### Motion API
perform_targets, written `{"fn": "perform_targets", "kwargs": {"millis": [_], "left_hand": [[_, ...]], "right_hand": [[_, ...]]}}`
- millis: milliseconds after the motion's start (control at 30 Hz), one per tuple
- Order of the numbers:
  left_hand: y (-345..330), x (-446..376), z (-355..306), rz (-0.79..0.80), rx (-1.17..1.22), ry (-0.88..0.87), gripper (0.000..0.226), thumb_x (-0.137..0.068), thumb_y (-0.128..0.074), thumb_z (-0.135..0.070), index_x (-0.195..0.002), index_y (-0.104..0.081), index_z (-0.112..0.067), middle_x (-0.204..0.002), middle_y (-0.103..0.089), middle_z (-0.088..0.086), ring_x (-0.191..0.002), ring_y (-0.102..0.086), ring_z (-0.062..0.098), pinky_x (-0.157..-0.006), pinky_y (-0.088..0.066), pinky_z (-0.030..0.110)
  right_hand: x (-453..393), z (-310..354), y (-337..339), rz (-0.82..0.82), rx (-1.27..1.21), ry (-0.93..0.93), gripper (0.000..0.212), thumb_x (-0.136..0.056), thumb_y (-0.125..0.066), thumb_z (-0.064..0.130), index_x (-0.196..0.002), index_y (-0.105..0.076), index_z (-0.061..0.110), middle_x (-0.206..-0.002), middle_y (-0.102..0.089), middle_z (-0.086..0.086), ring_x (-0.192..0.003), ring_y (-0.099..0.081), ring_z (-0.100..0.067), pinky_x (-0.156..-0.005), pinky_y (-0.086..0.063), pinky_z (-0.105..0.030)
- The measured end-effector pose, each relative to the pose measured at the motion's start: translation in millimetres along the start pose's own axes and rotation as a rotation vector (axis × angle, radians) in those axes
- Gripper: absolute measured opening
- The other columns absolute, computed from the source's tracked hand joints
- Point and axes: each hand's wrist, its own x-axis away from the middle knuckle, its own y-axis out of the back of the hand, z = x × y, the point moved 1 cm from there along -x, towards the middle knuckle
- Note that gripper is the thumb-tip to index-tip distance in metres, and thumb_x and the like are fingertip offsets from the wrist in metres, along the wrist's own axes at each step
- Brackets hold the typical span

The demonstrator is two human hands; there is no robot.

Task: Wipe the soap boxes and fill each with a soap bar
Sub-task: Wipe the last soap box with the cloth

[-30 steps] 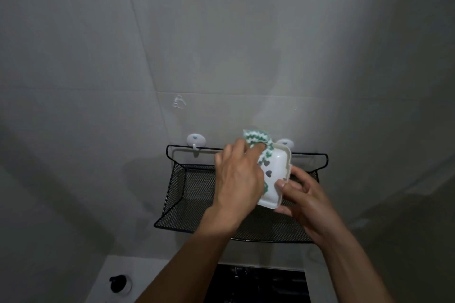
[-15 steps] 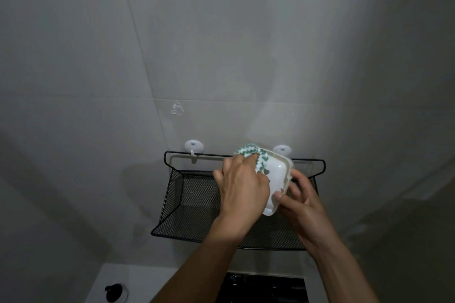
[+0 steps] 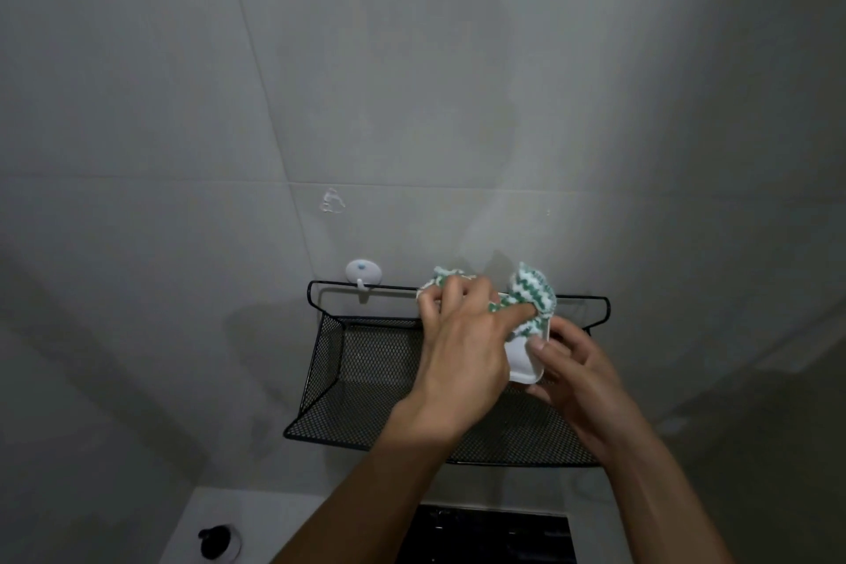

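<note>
**Cloth pressed into soap box above the wire shelf**

Fingers of the left hand [image 3: 462, 348] are curled round a green-and-white zigzag cloth [image 3: 531, 293], bunching it and pushing it into the top end of a white soap box [image 3: 524, 362]. One fold of the cloth sticks up past the knuckles on the left, another puffs up on the right above the box. The left forearm comes in from the bottom centre and slants up and to the right, the back of the hand facing the camera and hiding most of the box.

On the other side, the right hand [image 3: 572, 371] holds the box by its right edge: the thumb lies along the rim and the other fingers are curled behind and under it. The right forearm rises from the lower right corner. The box is held tilted on end, its open side turned toward the left hand, in the air over the right part of a black wire mesh shelf [image 3: 366, 380]; it is not resting on the mesh.

That shelf hangs on a pale tiled wall [image 3: 412, 82], its top rail caught on a white round hook [image 3: 363, 274]. A small smear of white residue [image 3: 333, 202] marks the tile above the hook. Below the shelf runs a light ledge [image 3: 274, 513] with a small black round knob-like thing [image 3: 215, 541] at lower left and a dark glossy panel [image 3: 494, 536] beside it, too dim to read.
</note>
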Motion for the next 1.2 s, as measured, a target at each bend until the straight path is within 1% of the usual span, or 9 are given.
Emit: {"fn": "perform_targets", "kwargs": {"millis": [100,200,300,400,533,733,900,1067,1200], "left_hand": [[3,2,-1,-0.018,-0.085,0.036,0.047,-0.082,-0.038,-0.021,-0.118,-0.065,-0.035,-0.104,-0.056,-0.003,-0.106,-0.046,0.024,-0.09,-0.032,0.046],[4,3,7,-0.046,-0.129,0.098,0.043,-0.079,-0.059,-0.013,-0.116,-0.068,-0.032,-0.104,-0.059,-0.003,-0.105,-0.049,0.024,-0.091,-0.031,0.046],[3,3,11,-0.078,-0.157,0.116,0.04,-0.074,-0.066,-0.011,-0.109,-0.072,-0.029,-0.1,-0.06,-0.002,-0.102,-0.05,0.025,-0.09,-0.031,0.046],[5,3,19,-0.093,-0.206,0.176,0.038,-0.075,-0.064,-0.012,-0.111,-0.071,-0.025,-0.102,-0.06,-0.001,-0.102,-0.05,0.025,-0.093,-0.031,0.048],[7,2,26,-0.044,-0.189,0.245,0.041,-0.08,-0.058,-0.01,-0.117,-0.067,-0.027,-0.102,-0.056,0.001,-0.1,-0.046,0.025,-0.091,-0.031,0.046],[5,5,15,-0.037,-0.142,0.132,0.041,-0.086,-0.056,-0.012,-0.119,-0.065,-0.034,-0.104,-0.053,0.0,-0.098,-0.044,0.023,-0.084,-0.029,0.041],[6,6,16,-0.083,-0.13,0.141,0.043,-0.083,-0.059,-0.013,-0.119,-0.065,-0.036,-0.099,-0.053,-0.002,-0.097,-0.044,0.022,-0.086,-0.028,0.042],[7,5,28,-0.028,-0.183,0.242,0.049,-0.081,-0.055,-0.02,-0.129,-0.059,-0.028,-0.104,-0.055,-0.001,-0.102,-0.045,0.023,-0.093,-0.03,0.045],[1,7,33,0.034,-0.036,0.33,0.054,-0.085,-0.052,-0.016,-0.137,-0.052,-0.029,-0.106,-0.052,-0.003,-0.104,-0.043,0.019,-0.088,-0.031,0.039]], "right_hand": [[0,2,0,-0.027,-0.072,0.052,0.036,-0.08,-0.075,0.016,-0.116,-0.07,0.02,-0.108,-0.075,-0.014,-0.094,-0.074,-0.023,-0.069,-0.059,-0.029],[1,2,0,-0.048,-0.074,0.071,0.034,-0.079,-0.071,0.013,-0.113,-0.071,0.019,-0.108,-0.075,-0.017,-0.094,-0.075,-0.026,-0.069,-0.059,-0.03],[2,-1,-2,-0.066,-0.071,0.056,0.036,-0.077,-0.071,0.013,-0.113,-0.07,0.016,-0.106,-0.075,-0.017,-0.092,-0.075,-0.026,-0.067,-0.059,-0.029],[2,1,0,-0.072,-0.073,0.054,0.037,-0.077,-0.072,0.015,-0.114,-0.069,0.016,-0.108,-0.075,-0.019,-0.096,-0.075,-0.029,-0.068,-0.06,-0.031],[1,3,3,-0.054,-0.038,0.05,0.039,-0.077,-0.074,0.015,-0.116,-0.067,0.016,-0.108,-0.075,-0.018,-0.098,-0.074,-0.032,-0.07,-0.06,-0.033],[0,0,1,-0.045,-0.034,0.06,0.043,-0.074,-0.074,0.012,-0.116,-0.065,0.015,-0.105,-0.075,-0.019,-0.091,-0.075,-0.029,-0.067,-0.06,-0.033],[2,2,1,-0.039,-0.03,0.105,0.043,-0.076,-0.072,0.01,-0.118,-0.064,0.012,-0.106,-0.075,-0.019,-0.092,-0.075,-0.032,-0.069,-0.062,-0.034],[2,5,2,-0.073,-0.041,0.136,0.043,-0.076,-0.071,0.01,-0.117,-0.063,0.01,-0.107,-0.075,-0.016,-0.093,-0.075,-0.03,-0.07,-0.062,-0.033],[4,-5,3,0.01,-0.05,0.075,0.051,-0.076,-0.071,0.001,-0.125,-0.061,0.013,-0.118,-0.073,-0.015,-0.104,-0.072,-0.032,-0.074,-0.062,-0.035]]}}
